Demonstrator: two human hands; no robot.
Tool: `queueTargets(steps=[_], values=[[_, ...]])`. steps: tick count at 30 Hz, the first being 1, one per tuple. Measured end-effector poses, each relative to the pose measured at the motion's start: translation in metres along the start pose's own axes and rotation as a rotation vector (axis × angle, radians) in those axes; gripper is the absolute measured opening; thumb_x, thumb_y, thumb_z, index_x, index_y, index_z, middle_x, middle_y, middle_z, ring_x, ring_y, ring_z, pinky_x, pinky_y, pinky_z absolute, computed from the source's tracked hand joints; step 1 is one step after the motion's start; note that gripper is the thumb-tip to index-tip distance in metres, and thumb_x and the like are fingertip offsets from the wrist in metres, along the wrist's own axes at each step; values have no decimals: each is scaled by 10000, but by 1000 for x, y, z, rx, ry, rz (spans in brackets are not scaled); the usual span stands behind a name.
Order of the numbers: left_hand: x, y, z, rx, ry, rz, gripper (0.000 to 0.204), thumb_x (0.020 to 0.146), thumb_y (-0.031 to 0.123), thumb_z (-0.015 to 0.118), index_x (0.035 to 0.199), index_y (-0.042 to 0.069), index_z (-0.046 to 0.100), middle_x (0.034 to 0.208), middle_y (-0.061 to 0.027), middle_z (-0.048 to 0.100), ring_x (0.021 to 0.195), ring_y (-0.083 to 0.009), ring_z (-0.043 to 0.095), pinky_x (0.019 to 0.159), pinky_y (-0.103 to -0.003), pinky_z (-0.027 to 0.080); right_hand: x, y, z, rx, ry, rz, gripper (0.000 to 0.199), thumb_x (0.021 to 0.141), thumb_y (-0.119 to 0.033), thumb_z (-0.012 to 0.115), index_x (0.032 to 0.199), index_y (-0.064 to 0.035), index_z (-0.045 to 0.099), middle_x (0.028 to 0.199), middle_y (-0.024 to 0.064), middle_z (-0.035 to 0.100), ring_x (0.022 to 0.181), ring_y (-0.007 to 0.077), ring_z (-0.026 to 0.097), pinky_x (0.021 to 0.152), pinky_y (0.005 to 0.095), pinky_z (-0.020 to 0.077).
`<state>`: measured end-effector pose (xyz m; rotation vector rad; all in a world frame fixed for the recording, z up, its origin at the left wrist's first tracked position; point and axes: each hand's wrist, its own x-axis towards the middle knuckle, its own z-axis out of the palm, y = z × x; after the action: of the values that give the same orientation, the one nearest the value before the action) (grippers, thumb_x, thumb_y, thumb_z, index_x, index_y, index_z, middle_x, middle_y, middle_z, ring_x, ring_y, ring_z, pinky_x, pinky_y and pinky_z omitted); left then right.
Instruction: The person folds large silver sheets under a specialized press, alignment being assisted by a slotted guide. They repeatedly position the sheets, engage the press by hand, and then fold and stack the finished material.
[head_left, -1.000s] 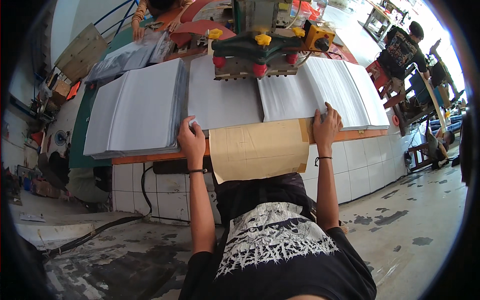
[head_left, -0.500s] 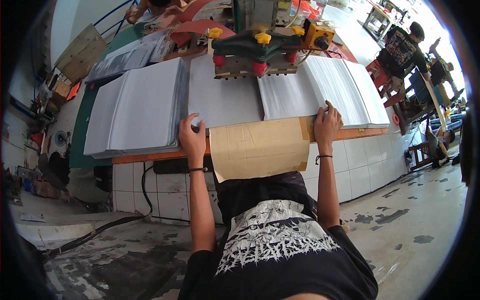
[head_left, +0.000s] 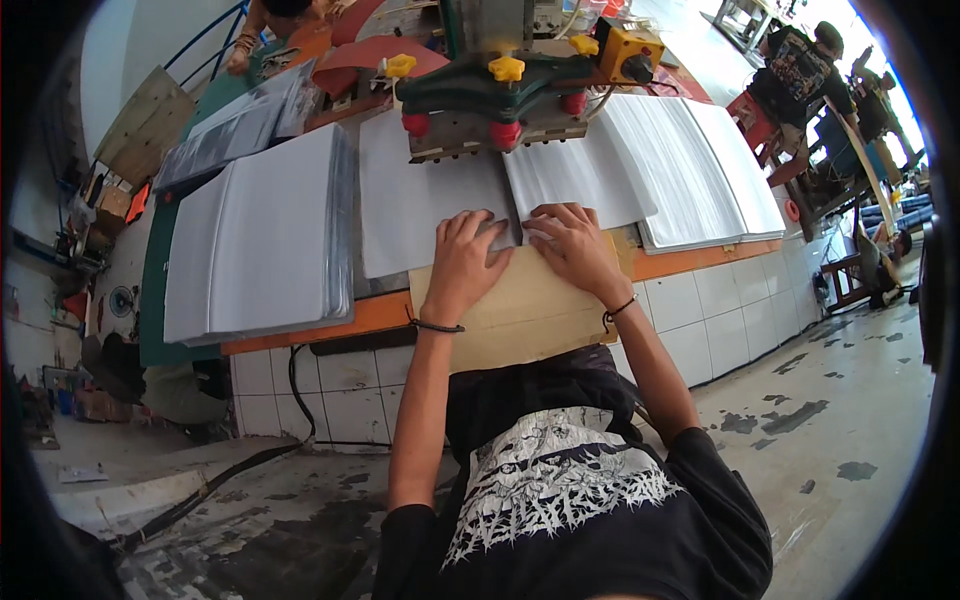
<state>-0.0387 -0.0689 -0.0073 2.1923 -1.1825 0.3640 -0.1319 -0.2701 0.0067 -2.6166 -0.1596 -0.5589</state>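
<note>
Two white sheets lie side by side on the bench under a dark green press head point(head_left: 490, 95), with a narrow dark gap between them. On the left sheet point(head_left: 415, 205), near its inner front corner, rests my left hand point(head_left: 466, 262), fingers bent a little and thumb apart. My right hand point(head_left: 580, 252) lies across the inner front corner of the right sheet point(head_left: 580, 180), fingers stretched out toward the gap. Both palms are over the tan marked paper point(head_left: 535, 315) that hangs off the bench's front edge. Neither hand grips anything that I can see.
White sheet stacks stand on the left point(head_left: 265, 230) and right point(head_left: 685, 170). Yellow knobs and a yellow switch box point(head_left: 628, 52) top the press. Another person's hand point(head_left: 240, 60) shows at the far left; a seated person point(head_left: 797, 75) is at the far right.
Both hands have moved inward from the outer front corners of the two sheets to the gap in the middle. The right sheet's outer front corner now shows, overlapping the right stack.
</note>
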Motion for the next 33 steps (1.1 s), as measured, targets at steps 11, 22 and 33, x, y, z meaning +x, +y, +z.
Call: queueTargets(steps=[11, 22, 33], values=[[15, 0, -2, 7, -80, -44, 436, 781, 423, 797, 1065, 95, 754, 1158, -70, 606, 1160, -259, 526, 994, -426, 362, 13, 0, -8, 9, -182, 17, 449, 886, -326, 688, 1272, -104, 634, 1419, 100, 522, 1268, 313, 466, 1057, 462, 341], [9, -6, -18, -72, -114, -153, 704, 706, 434, 843, 1265, 60, 636, 1268, -99, 570, 1227, -306, 510, 1034, -488, 361, 23, -1, -3, 302, -273, 150, 725, 992, -470, 525, 1496, 33, 388, 1577, 165, 376, 1465, 335, 302, 1198, 457, 181], [-51, -59, -70, 225, -54, -408, 749, 773, 480, 800, 1371, 85, 582, 1461, -145, 481, 1353, -367, 425, 1126, -523, 328, -2, 60, -32, -354, -77, 306, 495, 983, -336, 588, 1399, -71, 548, 1522, 170, 456, 1444, 346, 366, 1219, 538, 158]])
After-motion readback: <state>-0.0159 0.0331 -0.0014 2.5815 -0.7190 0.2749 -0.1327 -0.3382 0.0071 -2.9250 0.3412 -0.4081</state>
